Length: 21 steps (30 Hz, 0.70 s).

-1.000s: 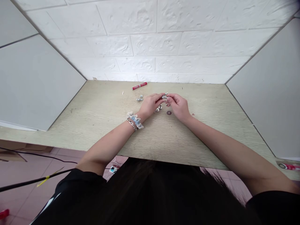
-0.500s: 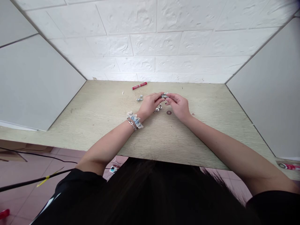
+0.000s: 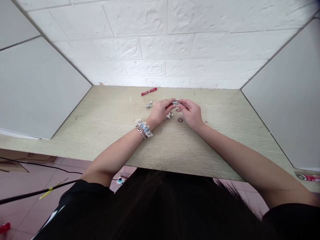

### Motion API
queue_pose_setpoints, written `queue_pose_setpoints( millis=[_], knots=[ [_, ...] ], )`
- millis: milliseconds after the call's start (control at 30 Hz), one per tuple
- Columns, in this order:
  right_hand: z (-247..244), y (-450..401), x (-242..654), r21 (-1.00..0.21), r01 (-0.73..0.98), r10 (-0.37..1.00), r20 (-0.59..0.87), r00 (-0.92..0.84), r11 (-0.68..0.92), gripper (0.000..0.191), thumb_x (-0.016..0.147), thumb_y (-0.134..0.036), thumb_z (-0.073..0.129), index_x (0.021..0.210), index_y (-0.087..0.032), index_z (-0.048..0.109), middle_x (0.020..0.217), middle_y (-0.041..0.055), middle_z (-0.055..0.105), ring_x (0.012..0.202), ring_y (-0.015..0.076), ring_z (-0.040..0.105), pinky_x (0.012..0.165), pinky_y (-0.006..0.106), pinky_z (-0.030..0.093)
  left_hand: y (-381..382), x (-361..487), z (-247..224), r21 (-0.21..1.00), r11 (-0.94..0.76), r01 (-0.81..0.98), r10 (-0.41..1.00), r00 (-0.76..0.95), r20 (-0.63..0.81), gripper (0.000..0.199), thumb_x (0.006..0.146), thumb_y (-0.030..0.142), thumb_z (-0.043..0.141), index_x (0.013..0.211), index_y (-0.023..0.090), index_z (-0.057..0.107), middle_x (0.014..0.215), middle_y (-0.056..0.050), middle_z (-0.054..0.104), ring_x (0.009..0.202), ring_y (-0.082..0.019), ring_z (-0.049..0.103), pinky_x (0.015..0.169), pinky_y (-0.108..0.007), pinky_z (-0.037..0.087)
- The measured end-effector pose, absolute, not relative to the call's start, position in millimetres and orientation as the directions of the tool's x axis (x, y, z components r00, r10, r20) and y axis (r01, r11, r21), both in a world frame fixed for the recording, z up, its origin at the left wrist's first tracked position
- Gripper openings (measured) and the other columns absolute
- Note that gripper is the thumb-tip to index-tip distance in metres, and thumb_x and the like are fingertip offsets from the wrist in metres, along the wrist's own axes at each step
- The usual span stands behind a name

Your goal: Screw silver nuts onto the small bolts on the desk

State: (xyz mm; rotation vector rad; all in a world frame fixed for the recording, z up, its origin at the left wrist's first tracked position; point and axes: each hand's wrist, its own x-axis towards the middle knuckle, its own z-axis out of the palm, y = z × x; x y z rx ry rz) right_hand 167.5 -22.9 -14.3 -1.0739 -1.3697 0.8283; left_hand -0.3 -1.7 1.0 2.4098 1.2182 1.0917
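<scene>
Over the table [image 3: 160, 146], my left hand [image 3: 161, 111] and my right hand [image 3: 191, 111] meet, their fingers closed on the two ends of a small shiny metal part [image 3: 176, 102]. Fingertips cover some of it. On the wood beneath and between my hands stand small metal pieces [image 3: 171, 113], partly hidden by my left hand. A flat brownish washer [image 3: 180, 120] lies just left of my right palm. Several small metal screws or fittings [image 3: 149, 105] rest to the left of my left hand.
Behind the hands lies a red tube [image 3: 148, 91], near the white brick wall [image 3: 152, 46]. Grey panels stand at the left [image 3: 40, 86] and right [image 3: 287, 93]. A small white scrap [image 3: 131, 98] is at the back left. Another red object [image 3: 308, 177] sits at the far right.
The metal part between my fingertips has turned or tilted slightly. Both hands stay in nearly the same place, and the things on the table have not moved.
</scene>
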Motion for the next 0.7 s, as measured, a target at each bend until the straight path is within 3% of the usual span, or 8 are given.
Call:
queue_pose_setpoints(
  millis=[200,400,533,700],
  knots=[
    [-16.8,-21.7,168.0,-0.931,0.118,0.933,0.353,0.065,0.344,0.040,0.078,-0.056,0.071,0.097,-0.021,0.070,0.089,0.0027,0.075,0.074,0.0168,0.071,0.080,0.039,0.061,0.3,-0.7,-2.0,0.502,-0.634,0.588,0.764,0.374,0.527,0.029,0.093,0.024,0.065,0.121,0.014,0.071,0.097,-0.006,0.076,0.089,-0.014,0.069,0.083,-0.024,0.053],
    [-17.0,-21.5,166.8,-0.944,0.024,0.942,0.330,0.067,0.329,0.045,0.073,-0.060,0.075,0.096,-0.022,0.067,0.093,0.0029,0.075,0.077,0.0169,0.071,0.077,0.037,0.061,0.0,-1.0,-1.7,0.498,-0.633,0.593,0.763,0.369,0.531,0.030,0.093,0.024,0.065,0.121,0.015,0.070,0.099,-0.006,0.076,0.090,-0.014,0.070,0.084,-0.024,0.053],
    [-17.2,-21.8,167.6,-0.946,0.063,0.944,0.322,0.069,0.318,0.040,0.073,-0.056,0.075,0.092,-0.021,0.068,0.085,0.0019,0.074,0.075,0.0175,0.071,0.080,0.040,0.060,-0.3,-0.7,-1.3,0.489,-0.639,0.594,0.758,0.377,0.532,0.030,0.094,0.026,0.065,0.121,0.015,0.070,0.097,-0.006,0.076,0.089,-0.014,0.070,0.083,-0.024,0.053],
    [-15.5,-23.8,169.3,-0.897,0.168,0.898,0.428,0.101,0.409,0.028,0.077,-0.046,0.074,0.089,-0.021,0.069,0.091,0.0029,0.074,0.084,0.0188,0.070,0.084,0.040,0.058,-0.8,0.0,-0.5,0.478,-0.642,0.599,0.755,0.388,0.528,0.030,0.094,0.028,0.064,0.120,0.015,0.071,0.098,-0.006,0.076,0.090,-0.015,0.070,0.084,-0.024,0.053]
  ],
)
